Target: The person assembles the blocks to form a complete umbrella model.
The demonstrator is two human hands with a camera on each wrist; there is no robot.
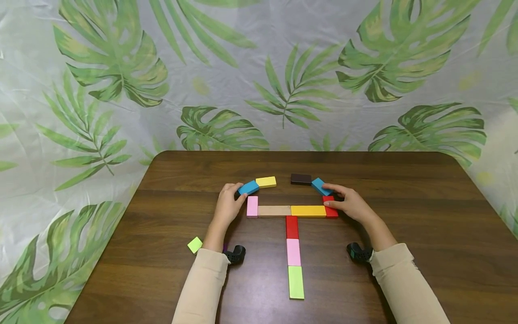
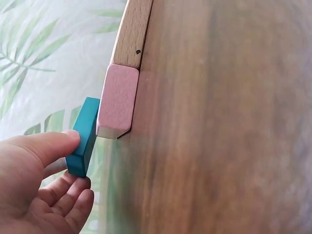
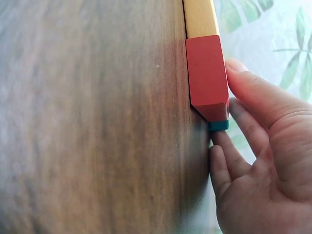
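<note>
My left hand (image 1: pixel 230 204) pinches a blue block (image 1: pixel 248 187) between thumb and fingers. This block meets a yellow block (image 1: pixel 265 182) at its right end and lies just behind a pink block (image 1: pixel 252 207). In the left wrist view the same blue block (image 2: pixel 84 139) is tilted beside the pink one (image 2: pixel 118 97). My right hand (image 1: pixel 352 204) holds a second blue block (image 1: pixel 319 185), fingers at its outer side. The right thumb overlaps a red block (image 1: pixel 331 208). In the right wrist view the red block (image 3: pixel 207 70) hides most of that blue block (image 3: pixel 218 125).
A dark block (image 1: pixel 301 179) touches the right blue block. Between the pink and red blocks lie a wooden block (image 1: pixel 274 211) and an orange-yellow block (image 1: pixel 308 211). Below runs a column of red (image 1: pixel 292 227), pink (image 1: pixel 293 252) and green (image 1: pixel 296 282) blocks. A green square block (image 1: pixel 195 245) lies left.
</note>
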